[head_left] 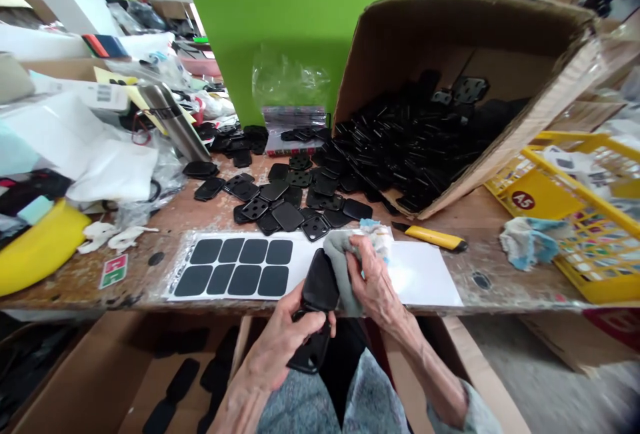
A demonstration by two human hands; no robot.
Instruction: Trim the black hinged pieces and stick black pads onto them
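Note:
My left hand [293, 331] grips a black plastic piece [320, 282] made of two rounded plates, one above the other, at the table's front edge. Its lower plate has a small hole near the bottom. Bunched in the fingers of my right hand [373, 281] is a grey cloth [341, 264], pressed against the right side of the upper plate. Just left of my hands lies a white sheet [305, 247] bearing rows of dark rounded-square pads [243, 279]. Behind it spreads a loose pile of black plates [287, 216].
A tipped cardboard box [525, 147] spills more black plates at the back right. A yellow cutter [435, 237] lies before it, beside a crumpled rag [533, 241] and yellow basket [595, 221]. On the left stands a tilted steel flask [175, 124]. Below the table is an open carton [120, 354].

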